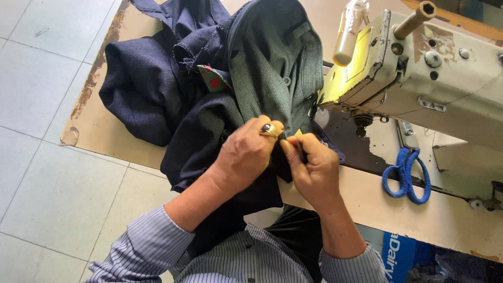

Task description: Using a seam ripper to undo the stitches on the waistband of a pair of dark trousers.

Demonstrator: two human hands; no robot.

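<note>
Both my hands are bunched right together on the dark navy woven garment (157, 89). My left hand (246, 154), the one with the gold ring (270, 130), pinches a fold of it so the cloth stays taut, while my right hand (314, 170) is clenched on the same edge, maybe around something small, can't tell. The rest is heaped beyond my left hand to keep the weight off. Right of my right hand lie blue-handled scissors (406, 175) within easy reach, and past them sits the cream sewing machine (435, 73).
</note>
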